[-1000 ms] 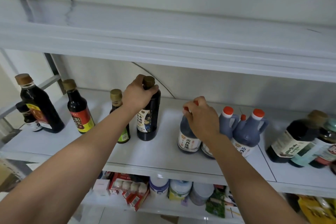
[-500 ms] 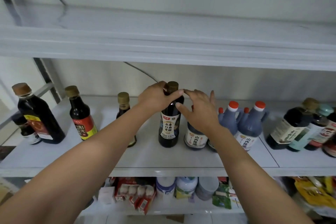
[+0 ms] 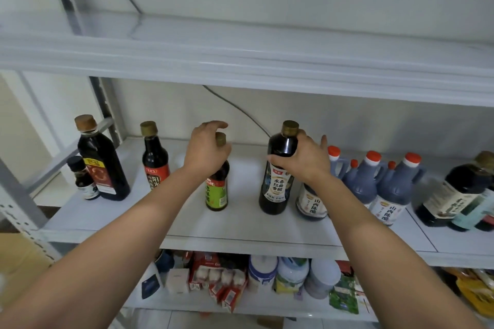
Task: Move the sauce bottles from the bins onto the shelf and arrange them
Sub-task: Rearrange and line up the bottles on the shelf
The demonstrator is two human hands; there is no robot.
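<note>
Grips green bottle (image 3: 216, 192) by neck in left hand (image 3: 205, 153), tall bottle (image 3: 276, 192) in right hand (image 3: 304, 161). Three jugs (image 3: 359, 184) at three o'clock, three dark bottles (image 3: 103, 165) at nine.

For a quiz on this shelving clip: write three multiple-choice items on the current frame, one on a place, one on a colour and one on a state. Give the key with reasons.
1. Where does the green-label bottle stand relative to the tall dark bottle?
A. To its left in the view
B. To its right in the view
C. One level lower

2. What colour are the caps of the blue jugs?
A. Gold
B. Red
C. Green

3. What is the right hand doing?
A. Hanging free
B. Lying flat on a box
C. Gripping the tall dark bottle at its shoulder

Key:
1 A: both stand on the same shelf, with the green-label bottle further left.
2 B: every jug cap that shows is red.
3 C: the fingers curl round the bottle just below its neck.
</note>
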